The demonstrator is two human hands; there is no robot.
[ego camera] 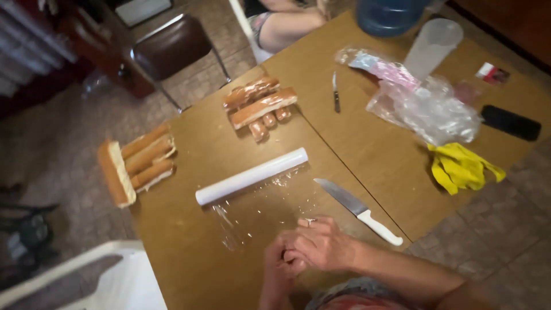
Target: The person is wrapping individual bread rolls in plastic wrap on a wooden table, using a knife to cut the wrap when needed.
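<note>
Clear cling film lies spread below its roll | left hand and right hand clasped together at film's near edge, grip contents unclear | white-handled knife right of roll | advice: keep film taut.

knives: 2 | cling-film roll: 1 | bread piles: 2 | yellow gloves: 1 pair

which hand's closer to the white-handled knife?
Right. The right hand lies just left of the knife, below its blade. The left hand sits farther left, behind the right, both on the cling film.
</note>
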